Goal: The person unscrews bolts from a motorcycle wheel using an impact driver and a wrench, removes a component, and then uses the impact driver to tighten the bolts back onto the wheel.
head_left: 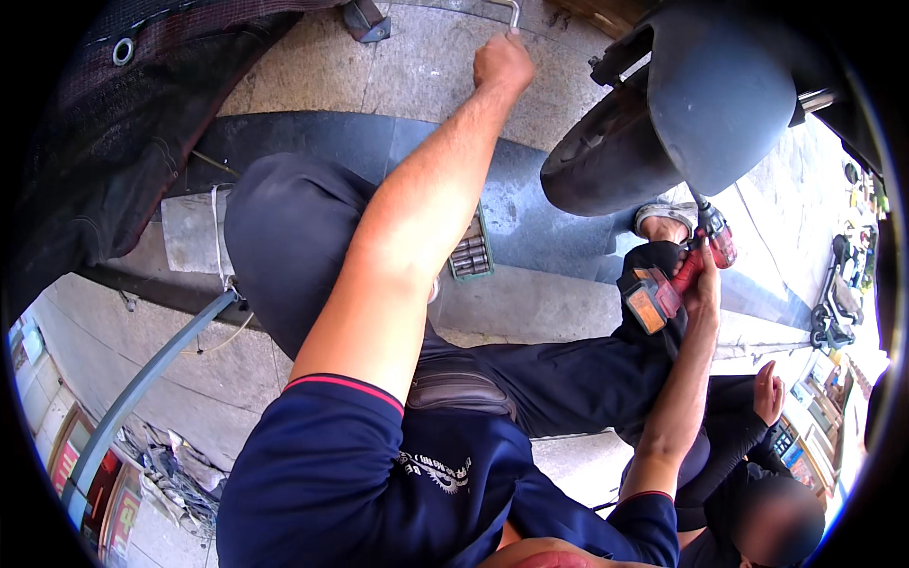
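Note:
My left hand is stretched far forward, its fingers closed round a bent silvery metal rod whose far part leaves the picture at the top edge. At the right, my right hand grips a red cordless impact driver with an orange-faced battery at its base. The driver's nose points up to the lower edge of a large dark grey curved fender; whether its tip touches a fastener there is hidden. Between my legs lies a green case of metal sockets, partly covered by my left forearm.
A dark quilted cover hangs at the left. Below it are a grey flat box and a blue-grey bent pole. Another person's hand is raised close by at the lower right. A parked scooter stands farther right.

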